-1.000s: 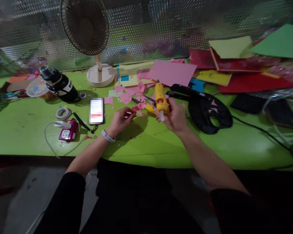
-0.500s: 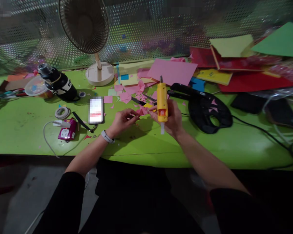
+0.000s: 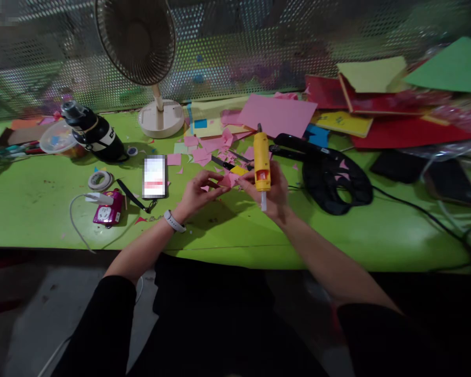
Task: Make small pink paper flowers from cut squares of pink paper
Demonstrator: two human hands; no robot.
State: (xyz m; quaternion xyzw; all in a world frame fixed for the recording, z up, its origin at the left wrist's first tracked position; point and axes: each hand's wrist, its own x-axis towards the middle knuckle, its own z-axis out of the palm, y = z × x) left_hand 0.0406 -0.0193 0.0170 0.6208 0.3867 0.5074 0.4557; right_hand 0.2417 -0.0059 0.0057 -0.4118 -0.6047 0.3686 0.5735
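A yellow hot glue gun (image 3: 262, 159) is in the grip of my right hand (image 3: 277, 193), its nozzle pointing away from me and a clear glue stick poking out of its back end. The thumb and forefinger of that hand also reach a small folded piece of pink paper (image 3: 230, 180). On the paper's left side, the fingertips of my left hand (image 3: 201, 192) pinch its edge. Just beyond the hands lie a black-and-yellow cutter (image 3: 235, 169) and many pink paper scraps (image 3: 201, 156).
A phone (image 3: 154, 177), a tape roll (image 3: 100, 181) and a purple power adapter (image 3: 110, 208) lie to the left. Behind them stand a black bottle (image 3: 96, 136) and a fan (image 3: 160, 119). A black neck fan-like object (image 3: 317, 186) and coloured sheets (image 3: 400, 128) are on the right.
My left hand has shifted slightly right, its fingers stretching further to the pink paper. My right hand and the glue gun have moved and tilted slightly.
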